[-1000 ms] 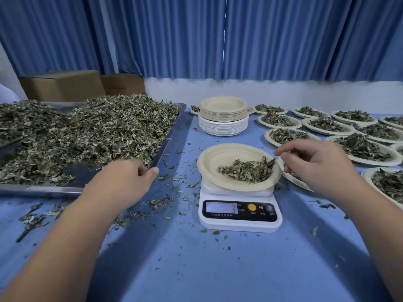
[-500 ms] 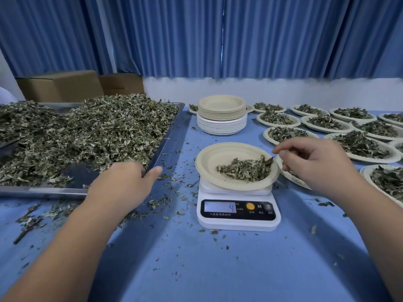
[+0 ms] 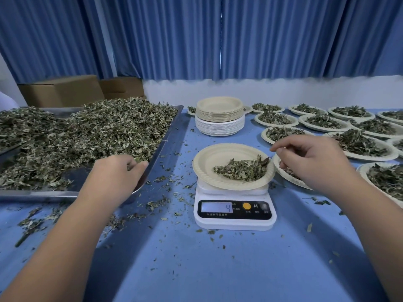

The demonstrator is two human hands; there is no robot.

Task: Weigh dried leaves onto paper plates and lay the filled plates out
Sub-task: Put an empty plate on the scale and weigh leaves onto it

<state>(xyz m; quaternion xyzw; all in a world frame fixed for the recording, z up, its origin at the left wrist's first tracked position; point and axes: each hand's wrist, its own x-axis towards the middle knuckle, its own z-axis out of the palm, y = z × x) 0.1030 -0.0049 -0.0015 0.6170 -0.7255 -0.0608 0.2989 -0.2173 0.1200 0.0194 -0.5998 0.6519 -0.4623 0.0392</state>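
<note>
A beige paper plate [image 3: 209, 162] sits on the white kitchen scale [image 3: 235, 222], whose display reads 4. A small heap of dried leaves [image 3: 244, 170] lies on the plate's right half. My right hand [image 3: 309, 160] hovers just right of that plate, fingers curled, thumb against forefinger in a pinch. My left hand [image 3: 117, 173] is over the front right corner of the steel tray [image 3: 43, 194]. Its fingers curl down at the edge of the big leaf pile [image 3: 98, 136], and whether they grip leaves is hidden.
A stack of unused plates [image 3: 219, 118] stands behind the scale. Several filled plates [image 3: 322, 122] cover the table's right side, one right under my right hand. Loose leaf scraps [image 3: 157, 203] litter the blue table. Cardboard boxes [image 3: 61, 91] stand behind the tray.
The scale reading rose from 3 to 4. My left hand moved forward onto the tray corner, to the leaf pile's edge. My right hand drew slightly right, off the plate.
</note>
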